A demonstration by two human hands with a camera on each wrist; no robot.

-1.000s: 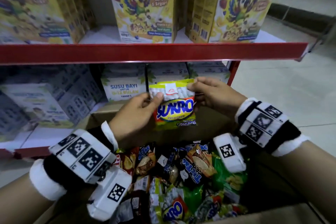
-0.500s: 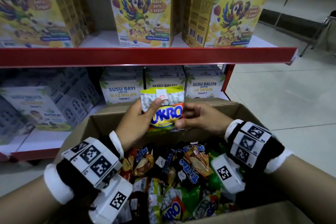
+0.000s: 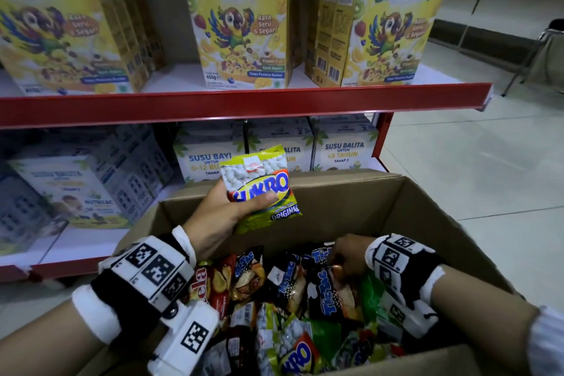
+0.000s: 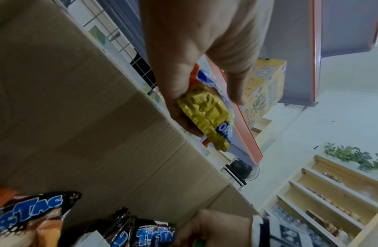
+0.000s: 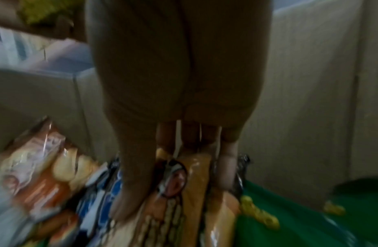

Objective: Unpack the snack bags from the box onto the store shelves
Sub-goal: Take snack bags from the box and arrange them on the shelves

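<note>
The left hand (image 3: 222, 217) grips a small yellow-green plastic snack bag with a blue and red logo (image 3: 261, 189) by its lower half, thumb across the front and fingers behind. The bag stands upright above the far edge of the open brown cardboard box (image 3: 406, 207), facing the red-edged store shelves (image 3: 244, 104). I judge it is held so because the front then points outward, ready for the shelf, and one hand is enough for such a light packet. In the left wrist view the same bag (image 4: 207, 107) is pinched between thumb and fingers of that hand (image 4: 205, 55).

The right hand (image 3: 348, 256) is low inside the box, on the heap of other snack bags. Its fingers (image 5: 226, 167) reach down around a black snack bag with blue letters (image 3: 329, 290), the thumb at one side; the picture is blurred, so I cannot tell if the grip is already closed. Probably it takes a second bag so that both go out together.

Compared with half a second ago, the right hand has left the yellow-green bag, which both hands held then, and has gone down into the box. The left hand has lifted the bag a little higher and now carries it alone.
</note>
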